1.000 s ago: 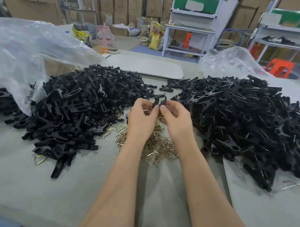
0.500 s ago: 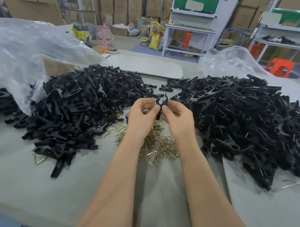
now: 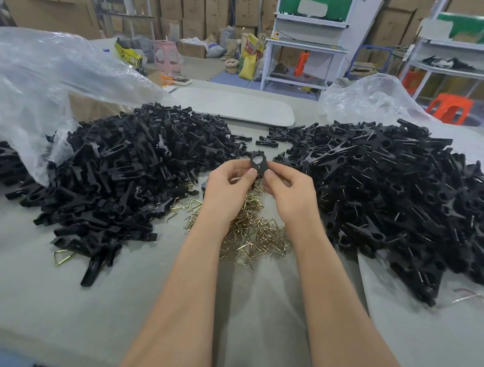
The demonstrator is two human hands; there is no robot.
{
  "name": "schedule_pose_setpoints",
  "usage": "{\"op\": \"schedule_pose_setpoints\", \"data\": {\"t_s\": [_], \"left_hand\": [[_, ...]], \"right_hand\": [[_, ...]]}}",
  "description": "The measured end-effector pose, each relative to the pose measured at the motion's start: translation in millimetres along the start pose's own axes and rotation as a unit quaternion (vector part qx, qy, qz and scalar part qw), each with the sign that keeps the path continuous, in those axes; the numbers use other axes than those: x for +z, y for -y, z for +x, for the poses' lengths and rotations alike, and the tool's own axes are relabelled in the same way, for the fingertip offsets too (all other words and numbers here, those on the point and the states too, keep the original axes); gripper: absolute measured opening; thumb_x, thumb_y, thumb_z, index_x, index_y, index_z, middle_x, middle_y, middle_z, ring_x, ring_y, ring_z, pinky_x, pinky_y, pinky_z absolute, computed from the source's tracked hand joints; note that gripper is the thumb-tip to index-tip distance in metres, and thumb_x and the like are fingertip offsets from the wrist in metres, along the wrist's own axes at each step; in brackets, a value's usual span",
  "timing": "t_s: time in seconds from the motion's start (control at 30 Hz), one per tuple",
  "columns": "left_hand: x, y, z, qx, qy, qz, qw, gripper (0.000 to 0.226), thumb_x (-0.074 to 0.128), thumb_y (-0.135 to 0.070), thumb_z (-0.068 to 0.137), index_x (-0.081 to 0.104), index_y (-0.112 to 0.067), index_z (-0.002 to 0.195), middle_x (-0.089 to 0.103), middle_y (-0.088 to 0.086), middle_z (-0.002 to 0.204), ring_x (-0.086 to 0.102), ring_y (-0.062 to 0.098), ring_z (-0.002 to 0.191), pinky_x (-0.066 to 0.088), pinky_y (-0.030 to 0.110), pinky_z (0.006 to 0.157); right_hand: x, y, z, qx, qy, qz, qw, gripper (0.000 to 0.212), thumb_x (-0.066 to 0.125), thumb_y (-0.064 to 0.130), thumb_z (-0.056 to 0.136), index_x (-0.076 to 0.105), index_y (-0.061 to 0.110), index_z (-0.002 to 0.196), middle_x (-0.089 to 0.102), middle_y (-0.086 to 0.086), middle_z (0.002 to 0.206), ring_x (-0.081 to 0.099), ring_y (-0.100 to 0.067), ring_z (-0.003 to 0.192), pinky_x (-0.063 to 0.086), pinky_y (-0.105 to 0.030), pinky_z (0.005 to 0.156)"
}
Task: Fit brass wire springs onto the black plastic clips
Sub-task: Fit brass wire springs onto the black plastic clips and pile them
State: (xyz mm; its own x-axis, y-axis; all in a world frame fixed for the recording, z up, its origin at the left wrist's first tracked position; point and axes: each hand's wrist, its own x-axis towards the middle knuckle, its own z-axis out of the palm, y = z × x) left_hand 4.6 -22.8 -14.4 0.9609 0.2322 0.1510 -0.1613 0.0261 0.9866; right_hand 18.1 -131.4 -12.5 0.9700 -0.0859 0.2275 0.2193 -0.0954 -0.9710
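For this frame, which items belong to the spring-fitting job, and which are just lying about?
Job in hand:
- black clip, pinched by left hand and right hand
- brass wire springs
- left pile of black clip parts
- right pile of clips showing wire

Lying about:
- clear plastic bag
- pink stool
- orange stool
- yellow sack

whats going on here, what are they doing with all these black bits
A person pinches one clip between the left hand and right hand, above a heap of springs on the table. Whether a spring is fitted yet is unclear. The left pile holds bare black parts; the right pile shows wire in its clips, so those are probably done.
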Motion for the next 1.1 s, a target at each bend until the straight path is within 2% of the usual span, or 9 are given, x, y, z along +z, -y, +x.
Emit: {"op": "schedule_pose_setpoints", "data": {"t_s": [0.17,0.3,0.5,0.67,0.73,0.8,0.9,1.0,1.1], "left_hand": [[-0.4,-0.7,-1.9,-0.009,0.005,-0.001,1.0,0.015,0.063,-0.013,0.09,0.064,-0.029,0.089,0.066,-0.005,0.089,0.062,0.007,0.087,0.053,0.028,0.086],[-2.7,-1.7,-1.4,-0.038,0.021,-0.039,0.998,0.008,0.066,-0.014,0.088,0.068,-0.02,0.093,0.067,-0.005,0.081,0.063,0.009,0.081,0.055,0.028,0.083],[-5.4,-8.9,-2.5,-0.07,0.063,-0.179,0.979,0.009,0.063,-0.014,0.088,0.064,-0.01,0.096,0.067,-0.003,0.071,0.062,0.004,0.065,0.052,0.016,0.063],[-9.9,-9.7,-3.1,-0.089,0.145,-0.2,0.965,0.027,0.069,-0.028,0.072,0.068,-0.017,0.097,0.068,-0.004,0.082,0.061,0.007,0.076,0.051,0.019,0.069],[-12.1,-10.7,-2.1,-0.073,0.099,-0.238,0.963,0.021,0.069,-0.021,0.076,0.067,-0.013,0.095,0.069,-0.004,0.077,0.064,0.006,0.077,0.052,0.019,0.074],[-18.0,-11.5,1.6,-0.096,0.011,-0.354,0.93,0.017,0.067,-0.01,0.08,0.065,-0.006,0.096,0.073,0.002,0.084,0.069,0.01,0.087,0.054,0.02,0.079],[-26.4,-12.6,6.4,-0.144,-0.077,-0.516,0.841,0.017,0.066,0.0,0.08,0.066,0.003,0.097,0.072,0.014,0.097,0.071,0.017,0.091,0.056,0.018,0.071],[-26.7,-12.6,4.8,-0.166,-0.102,-0.561,0.804,0.02,0.065,0.0,0.083,0.064,0.006,0.102,0.068,0.015,0.096,0.07,0.018,0.084,0.056,0.018,0.065],[-27.0,-9.9,3.6,-0.185,-0.123,-0.551,0.805,0.018,0.068,-0.01,0.085,0.06,-0.001,0.098,0.061,0.009,0.095,0.063,0.013,0.085,0.056,0.022,0.072]], "right_hand": [[0.3,-0.7,-1.8,-0.003,0.01,-0.027,1.0,0.027,0.057,0.007,0.093,0.066,0.008,0.118,0.07,-0.004,0.106,0.065,-0.016,0.102,0.051,-0.039,0.096],[-5.9,-0.5,-0.8,0.003,0.04,-0.014,0.999,0.024,0.056,0.008,0.093,0.069,0.024,0.104,0.069,0.012,0.082,0.063,-0.006,0.08,0.054,-0.023,0.076],[-18.0,8.0,-1.4,0.062,0.113,0.171,0.977,0.015,0.055,0.0,0.091,0.065,0.012,0.092,0.07,0.0,0.075,0.062,-0.007,0.065,0.05,-0.017,0.061],[-19.9,14.6,-3.5,0.138,0.13,0.266,0.945,0.018,0.054,0.002,0.091,0.07,0.008,0.083,0.068,-0.005,0.069,0.058,-0.011,0.06,0.05,-0.017,0.056],[-15.3,13.4,-4.0,0.147,0.074,0.202,0.965,0.009,0.061,0.011,0.09,0.062,0.004,0.095,0.07,-0.006,0.075,0.063,-0.011,0.064,0.054,-0.02,0.061],[-11.6,7.7,-4.6,0.1,0.042,-0.037,0.993,0.033,0.068,0.032,0.085,0.058,0.009,0.107,0.068,0.001,0.089,0.065,-0.007,0.075,0.055,-0.023,0.071],[1.0,4.7,-14.8,0.043,0.134,-0.334,0.932,0.053,0.072,0.051,0.075,0.056,0.021,0.116,0.059,0.009,0.104,0.058,-0.009,0.093,0.048,-0.029,0.08],[16.9,-5.5,-21.0,0.025,0.167,-0.411,0.896,0.052,0.073,0.044,0.078,0.055,0.019,0.12,0.062,-0.001,0.11,0.058,-0.02,0.102,0.048,-0.036,0.089],[17.0,-7.9,-17.0,-0.004,0.119,-0.388,0.914,0.022,0.062,0.026,0.089,0.063,0.019,0.111,0.068,0.0,0.101,0.061,-0.013,0.086,0.05,-0.026,0.077]]}}
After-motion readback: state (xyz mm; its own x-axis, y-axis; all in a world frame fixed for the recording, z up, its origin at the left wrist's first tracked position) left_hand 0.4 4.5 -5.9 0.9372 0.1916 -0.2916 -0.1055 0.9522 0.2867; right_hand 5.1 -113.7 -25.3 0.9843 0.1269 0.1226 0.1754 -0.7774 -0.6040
